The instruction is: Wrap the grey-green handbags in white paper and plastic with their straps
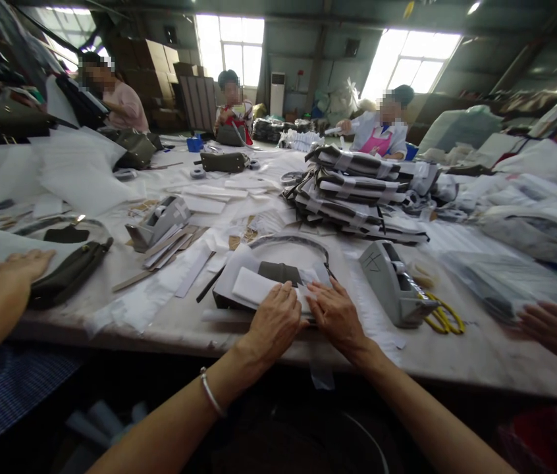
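A dark olive handbag (278, 271) lies at the table's near edge. Folded white padding (253, 288) covers part of it, and its handle (293, 241), wrapped in clear film, arches behind. My left hand (277, 317), below a silver bracelet, rests on the padding with its fingers stretched forward. Beside it, my right hand (335, 317) presses on the right part of the same bundle, fingers spread. The bag's front edge is hidden under both hands. To the right stands a grey tape dispenser (393, 286), with a yellow-handled tool (444, 317) next to it.
A stack of wrapped dark bags (357, 191) rises behind. Another tape dispenser (159, 222) and card strips (170, 247) lie to the left. Co-workers' hands (19, 264) reach in on both sides: one by an olive bag (71, 273), one on a plastic-wrapped package (510, 280).
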A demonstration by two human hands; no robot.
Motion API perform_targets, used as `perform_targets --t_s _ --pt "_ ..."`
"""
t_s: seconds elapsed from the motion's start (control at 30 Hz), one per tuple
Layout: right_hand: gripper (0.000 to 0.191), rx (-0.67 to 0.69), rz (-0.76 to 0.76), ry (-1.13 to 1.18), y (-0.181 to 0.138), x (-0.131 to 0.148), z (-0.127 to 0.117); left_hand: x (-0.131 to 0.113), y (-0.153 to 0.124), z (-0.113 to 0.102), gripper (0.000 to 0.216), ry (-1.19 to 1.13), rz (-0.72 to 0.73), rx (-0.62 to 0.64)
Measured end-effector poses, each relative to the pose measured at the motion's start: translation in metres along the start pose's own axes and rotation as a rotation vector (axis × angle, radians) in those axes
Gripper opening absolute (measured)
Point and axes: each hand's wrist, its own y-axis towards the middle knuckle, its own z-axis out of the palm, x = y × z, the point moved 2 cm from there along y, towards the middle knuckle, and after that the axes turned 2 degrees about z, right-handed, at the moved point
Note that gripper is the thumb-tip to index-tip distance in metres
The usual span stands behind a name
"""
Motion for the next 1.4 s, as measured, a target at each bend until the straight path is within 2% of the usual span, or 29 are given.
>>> perform_targets --t_s 0.1,0.23,0.27,0.37,0.43,0.57,0.67,0.73,0.8,0.87,0.93,1.03,1.2,1.3,1.4 --pt "0.024 -0.027 -0.008 0.025 -0.001 0.000 -0.001 0.006 0.008 0.010 0.018 -0.217 0.043 0.026" --pt "0.020 -0.062 0.003 0.076 -0.006 0.003 -0.001 0.018 0.000 0.015 0.009 -0.481 -0.113 -0.071" --pt "0.020 -0.066 0.002 0.087 -0.007 0.004 -0.002 0.019 -0.003 0.015 0.010 -0.529 -0.141 -0.122" --pt "0.019 -0.066 -0.011 0.106 -0.007 0.008 -0.005 0.020 -0.007 0.015 0.039 -0.621 -0.123 -0.231" --pt "0.018 -0.053 -0.017 0.115 -0.008 0.010 -0.008 0.019 -0.007 0.017 0.044 -0.617 -0.049 -0.228" --pt "0.021 -0.031 -0.052 0.151 -0.019 0.019 -0.027 0.017 -0.007 0.023 0.031 -0.551 0.041 -0.207" --pt "0.027 -0.040 -0.085 0.191 -0.046 0.025 -0.049 0.016 -0.009 0.025 0.028 -0.529 0.050 -0.196" --pt "0.031 0.001 -0.125 0.221 -0.069 0.026 -0.059 0.016 -0.009 0.025 0.028 -0.534 0.051 -0.185" --pt "0.034 0.109 -0.186 0.193 -0.092 0.024 -0.059 0.016 -0.009 0.026 0.032 -0.533 0.050 -0.167" --pt "0.040 0.232 -0.223 0.075 -0.110 0.019 -0.049 0.016 -0.008 0.026 0.035 -0.522 0.053 -0.158" --pt "0.045 0.280 -0.214 -0.055 -0.119 0.013 -0.036 0.016 -0.008 0.025 0.036 -0.506 0.056 -0.161" --pt "0.040 0.179 -0.171 -0.055 -0.112 0.011 -0.022 0.015 -0.007 0.021 0.035 -0.504 0.057 -0.155" --pt "0.029 0.006 -0.113 0.196 -0.084 0.021 -0.026 0.012 -0.007 0.016 0.042 -0.476 0.044 -0.100" --pt "0.028 -0.007 -0.067 0.305 -0.082 0.026 -0.033 0.010 -0.009 0.022 0.045 -0.410 0.051 -0.089" --pt "0.026 0.039 -0.018 0.388 -0.089 0.031 -0.041 0.010 -0.010 0.028 0.040 -0.391 0.061 -0.100"
